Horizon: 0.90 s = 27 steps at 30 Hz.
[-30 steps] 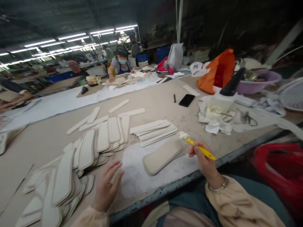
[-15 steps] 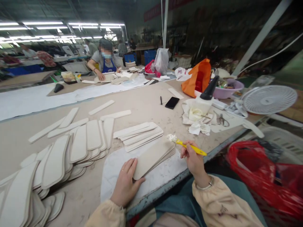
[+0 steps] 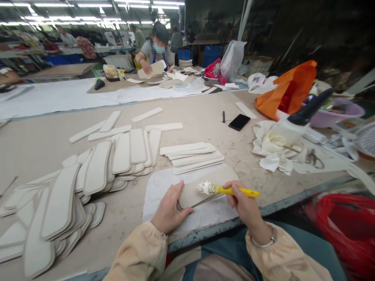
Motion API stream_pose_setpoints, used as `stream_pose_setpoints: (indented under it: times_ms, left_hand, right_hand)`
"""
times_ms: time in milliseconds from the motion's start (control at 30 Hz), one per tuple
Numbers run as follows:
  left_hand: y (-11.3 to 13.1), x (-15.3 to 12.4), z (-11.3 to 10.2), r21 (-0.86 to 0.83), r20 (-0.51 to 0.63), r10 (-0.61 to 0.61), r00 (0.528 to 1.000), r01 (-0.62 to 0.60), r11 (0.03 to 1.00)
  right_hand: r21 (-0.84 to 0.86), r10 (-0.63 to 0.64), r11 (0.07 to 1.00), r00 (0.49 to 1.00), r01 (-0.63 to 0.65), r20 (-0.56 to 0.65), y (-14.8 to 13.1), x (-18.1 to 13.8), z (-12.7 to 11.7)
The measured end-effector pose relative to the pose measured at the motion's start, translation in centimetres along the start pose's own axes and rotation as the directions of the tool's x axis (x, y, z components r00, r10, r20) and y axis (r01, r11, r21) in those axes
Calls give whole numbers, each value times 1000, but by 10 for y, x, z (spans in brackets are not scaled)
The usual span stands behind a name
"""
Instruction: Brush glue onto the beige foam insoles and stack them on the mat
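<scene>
My right hand (image 3: 241,201) is closed round the yellow handle of a glue brush (image 3: 238,191), whose head is caked in white paste. The brush head lies over the top panel of a small stack of beige panels (image 3: 224,175). With thumb and fingers, my left hand (image 3: 172,205) grips the left end of that stack. Under the stack is a white sheet (image 3: 156,187). Just beyond sits a fanned pile of narrow pale strips (image 3: 196,158). Many more rounded panels (image 3: 98,168) lie overlapped to the left.
Toward the right are a white glue container (image 3: 281,134), scissors (image 3: 314,158), crumpled paper (image 3: 277,163) and an orange bag (image 3: 288,93). A phone (image 3: 239,122) rests mid-table. Across the table a co-worker (image 3: 155,50) handles a panel. A red plastic bag (image 3: 345,226) hangs below the table edge.
My right hand has brought the brush from the stack's far end leftward over its top panel, nearer my left hand. The view has turned right. The co-worker has lifted a panel.
</scene>
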<state>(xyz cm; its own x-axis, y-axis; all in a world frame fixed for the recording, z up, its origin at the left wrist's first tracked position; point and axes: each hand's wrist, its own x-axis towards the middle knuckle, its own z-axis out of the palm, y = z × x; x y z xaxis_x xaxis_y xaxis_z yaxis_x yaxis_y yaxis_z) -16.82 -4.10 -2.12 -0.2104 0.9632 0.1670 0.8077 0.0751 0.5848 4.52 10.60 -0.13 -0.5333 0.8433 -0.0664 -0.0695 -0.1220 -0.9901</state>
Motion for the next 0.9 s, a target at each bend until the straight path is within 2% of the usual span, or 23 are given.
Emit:
stream_pose_setpoints:
  times_ms: [200,333,467,667,800,900]
  left_hand:
    - [0,1,2,-94,-7,-64,998,63,994]
    - [0,2,2,-91,-9,-66,998,65,994]
    - [0,2,3,-56,-13,-33,999,32,998]
    - [-2,2,3,4,-19,-10,1000,11,1000]
    - [-4,2,4,36,-31,-18,999,20,999]
    - [-4,2,4,45,-44,4,999,-2,999]
  right_hand:
    - [-238,74,971,978,-26,194,-7,0,38]
    - [-408,62,913,980,22,191,-12,7,45]
    - [-558,1,828,996,47,85,-22,21,23]
    - [-785,-171,617,983,57,-63,-38,40,-36]
    - [-897,-371,412,929,159,-6,-43,34,-56]
    - [-935,-435,250,891,253,125,-38,19,-50]
